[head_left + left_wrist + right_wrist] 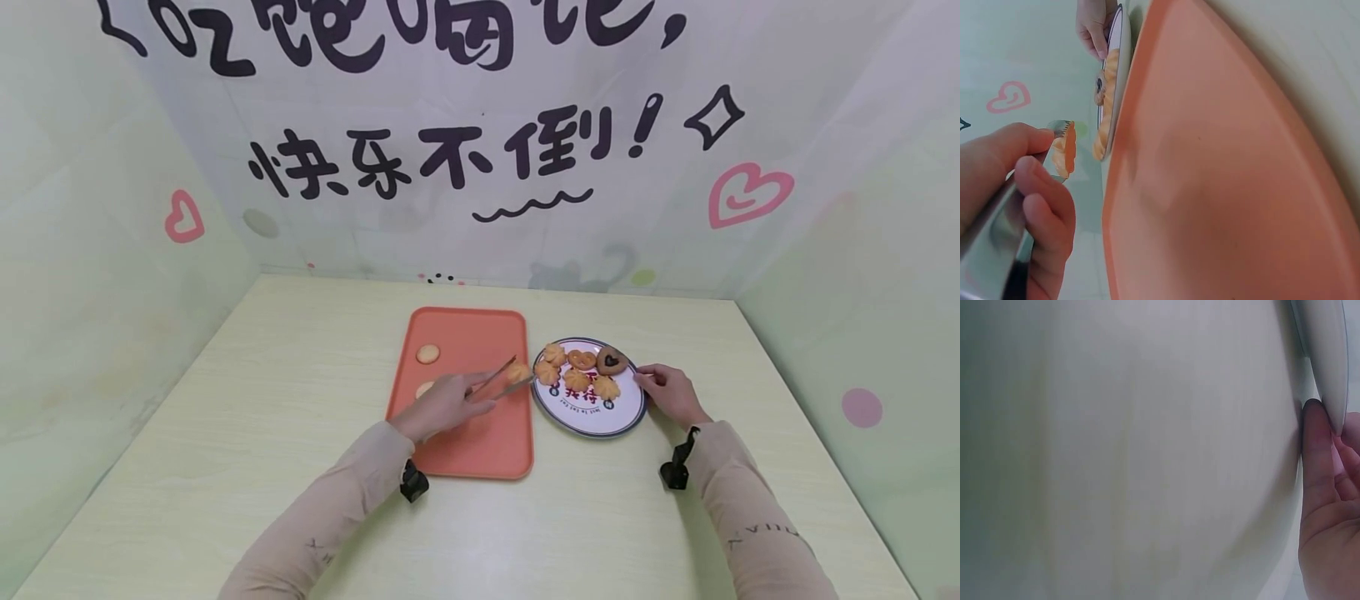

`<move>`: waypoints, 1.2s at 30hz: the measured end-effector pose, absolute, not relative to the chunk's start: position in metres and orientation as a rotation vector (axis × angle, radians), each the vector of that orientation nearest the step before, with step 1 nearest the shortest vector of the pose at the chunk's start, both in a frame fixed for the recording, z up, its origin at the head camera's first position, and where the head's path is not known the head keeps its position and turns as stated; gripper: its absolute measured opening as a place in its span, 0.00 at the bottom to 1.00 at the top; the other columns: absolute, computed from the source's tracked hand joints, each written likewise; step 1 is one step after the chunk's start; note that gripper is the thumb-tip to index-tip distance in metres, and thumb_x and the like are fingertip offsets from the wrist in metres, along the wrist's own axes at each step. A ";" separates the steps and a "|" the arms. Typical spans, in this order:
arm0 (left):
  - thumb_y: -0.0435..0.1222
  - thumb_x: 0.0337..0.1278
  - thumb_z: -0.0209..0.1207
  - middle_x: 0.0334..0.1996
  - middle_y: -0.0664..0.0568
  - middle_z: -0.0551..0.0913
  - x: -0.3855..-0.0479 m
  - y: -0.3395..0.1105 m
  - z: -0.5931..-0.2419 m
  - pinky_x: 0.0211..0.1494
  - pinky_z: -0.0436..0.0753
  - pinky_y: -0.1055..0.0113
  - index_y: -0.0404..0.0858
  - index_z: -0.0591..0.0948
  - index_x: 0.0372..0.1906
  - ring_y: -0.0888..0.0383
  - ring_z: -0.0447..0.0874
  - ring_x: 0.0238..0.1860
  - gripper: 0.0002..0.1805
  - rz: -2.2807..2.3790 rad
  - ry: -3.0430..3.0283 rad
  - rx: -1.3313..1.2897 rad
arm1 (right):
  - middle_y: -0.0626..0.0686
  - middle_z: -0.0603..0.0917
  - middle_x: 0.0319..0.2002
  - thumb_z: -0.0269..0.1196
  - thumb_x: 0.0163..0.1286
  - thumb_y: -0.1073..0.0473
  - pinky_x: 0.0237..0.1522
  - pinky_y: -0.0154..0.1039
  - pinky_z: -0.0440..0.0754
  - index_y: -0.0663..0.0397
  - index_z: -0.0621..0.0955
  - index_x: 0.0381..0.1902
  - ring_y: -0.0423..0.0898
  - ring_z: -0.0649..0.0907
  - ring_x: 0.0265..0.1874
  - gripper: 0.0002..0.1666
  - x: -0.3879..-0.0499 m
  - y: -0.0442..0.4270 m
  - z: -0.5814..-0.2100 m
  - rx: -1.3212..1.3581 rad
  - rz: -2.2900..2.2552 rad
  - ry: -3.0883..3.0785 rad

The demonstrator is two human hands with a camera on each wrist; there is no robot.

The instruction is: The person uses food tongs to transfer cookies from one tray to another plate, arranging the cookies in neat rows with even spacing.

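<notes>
My left hand (446, 406) grips a pair of metal tongs (990, 245) above the right side of the orange tray (480, 450). Between the tongs' toothed tips is a ridged golden cookie (1065, 153), raised near the left rim of the plate. With thumb and fingers, my right hand (672, 395) pinches the right rim of the round white plate (555, 406), which has a dark blue edge. On that plate lie several ridged cookies (577, 380), a pretzel-shaped cookie (581, 359) and a brown heart-centred cookie (611, 361).
A round pale cookie (427, 354) lies on the tray's upper left; another (424, 389) is partly hidden behind my left hand. Tray and plate stand side by side on a pale wooden table (285, 400). Printed walls (480, 250) enclose the back and both sides.
</notes>
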State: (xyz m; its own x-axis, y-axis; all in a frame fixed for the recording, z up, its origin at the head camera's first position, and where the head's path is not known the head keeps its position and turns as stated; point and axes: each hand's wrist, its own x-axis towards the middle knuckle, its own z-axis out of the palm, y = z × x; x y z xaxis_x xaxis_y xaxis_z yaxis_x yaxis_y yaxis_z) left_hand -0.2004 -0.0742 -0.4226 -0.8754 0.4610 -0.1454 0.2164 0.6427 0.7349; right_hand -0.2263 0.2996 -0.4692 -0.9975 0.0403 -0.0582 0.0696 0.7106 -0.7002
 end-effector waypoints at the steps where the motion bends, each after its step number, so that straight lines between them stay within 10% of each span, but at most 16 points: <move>1: 0.49 0.53 0.57 0.10 0.58 0.56 -0.201 -0.072 -0.422 0.12 0.59 0.70 0.55 0.65 0.63 0.61 0.54 0.08 0.29 1.084 2.536 0.537 | 0.56 0.76 0.30 0.52 0.67 0.54 0.27 0.33 0.69 0.69 0.74 0.50 0.44 0.71 0.27 0.23 -0.226 0.300 -0.469 0.094 -1.179 2.869; 7: 0.48 0.53 0.57 0.11 0.57 0.63 -0.199 -0.056 -0.421 0.12 0.59 0.70 0.58 0.64 0.62 0.61 0.53 0.07 0.30 1.045 2.542 0.570 | 0.57 0.76 0.32 0.52 0.67 0.54 0.28 0.33 0.70 0.68 0.73 0.51 0.45 0.72 0.28 0.23 -0.225 0.299 -0.469 0.102 -1.189 2.859; 10: 0.47 0.54 0.57 0.34 0.54 0.80 -0.197 -0.049 -0.422 0.11 0.58 0.70 0.59 0.64 0.62 0.61 0.51 0.07 0.29 1.022 2.543 0.626 | 0.57 0.77 0.32 0.52 0.67 0.53 0.28 0.33 0.70 0.69 0.73 0.51 0.45 0.72 0.28 0.24 -0.226 0.299 -0.470 0.105 -1.193 2.853; 13: 0.46 0.55 0.56 0.59 0.54 0.68 -0.196 -0.044 -0.423 0.12 0.59 0.69 0.56 0.63 0.63 0.62 0.51 0.09 0.29 0.988 2.544 0.680 | 0.57 0.76 0.32 0.52 0.67 0.53 0.27 0.33 0.70 0.69 0.73 0.51 0.45 0.72 0.28 0.24 -0.226 0.299 -0.470 0.105 -1.192 2.849; 36: 0.46 0.55 0.55 0.60 0.52 0.66 -0.194 -0.026 -0.433 0.13 0.63 0.71 0.47 0.65 0.63 0.64 0.53 0.07 0.30 0.836 2.587 0.664 | 0.56 0.77 0.30 0.53 0.67 0.55 0.27 0.34 0.69 0.69 0.74 0.50 0.45 0.71 0.27 0.22 -0.226 0.301 -0.471 0.077 -1.203 2.880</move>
